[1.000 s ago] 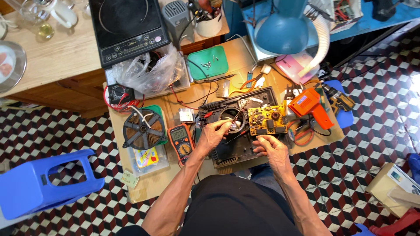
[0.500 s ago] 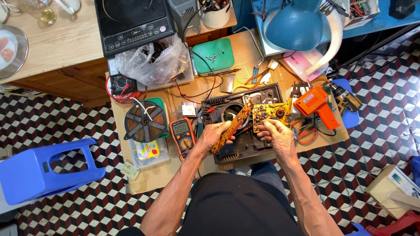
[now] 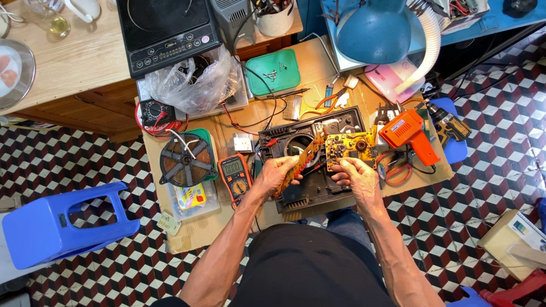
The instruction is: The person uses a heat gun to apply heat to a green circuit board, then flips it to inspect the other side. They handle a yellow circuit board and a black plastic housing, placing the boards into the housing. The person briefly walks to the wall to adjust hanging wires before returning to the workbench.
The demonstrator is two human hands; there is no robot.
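Here, left hand [image 3: 277, 173] fingers pinch a narrow yellow strip circuit board [image 3: 302, 159]; right hand [image 3: 354, 173] fingers grip a yellow rectangular circuit board [image 3: 348, 146]. Both sit mid-frame over an opened black plastic appliance casing [image 3: 318, 185], beside an orange soldering gun [image 3: 408, 134] and an orange multimeter [image 3: 236, 173].

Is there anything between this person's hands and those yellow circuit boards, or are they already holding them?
Nothing visible stands between them. The left hand grips the long narrow board, raised at a slant, and the right hand holds the near edge of the yellow circuit board. Both sit over the open black casing.
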